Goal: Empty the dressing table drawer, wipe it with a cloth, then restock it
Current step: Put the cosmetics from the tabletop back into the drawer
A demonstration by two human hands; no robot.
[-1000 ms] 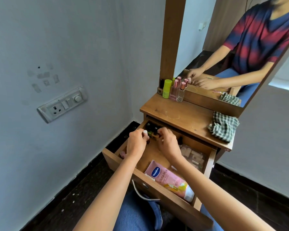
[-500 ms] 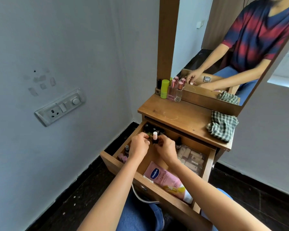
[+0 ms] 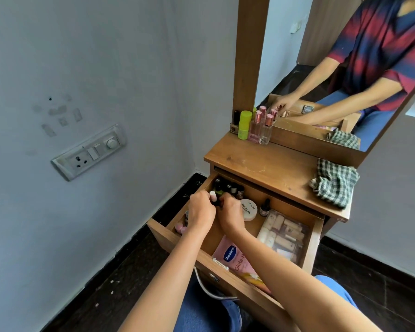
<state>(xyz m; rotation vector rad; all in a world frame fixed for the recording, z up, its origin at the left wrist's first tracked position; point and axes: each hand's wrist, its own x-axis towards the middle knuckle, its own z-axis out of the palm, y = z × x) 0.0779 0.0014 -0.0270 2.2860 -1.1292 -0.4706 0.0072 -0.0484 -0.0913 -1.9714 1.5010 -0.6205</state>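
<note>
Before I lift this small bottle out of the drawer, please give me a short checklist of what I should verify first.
1. Grip on the white-capped bottle: left hand curls round it, ok. Whether the right hand holds it too: cannot tell.
2. Cap on the bottle: ok.
3. Drawer open wide enough: ok.
4. Bare space on the table top for putting it down: ok.
5. Checked cloth ready on the top: ok.
6. Drawer empty for wiping: not ok. The Vaseline tube, white jar and clear box are inside.
</note>
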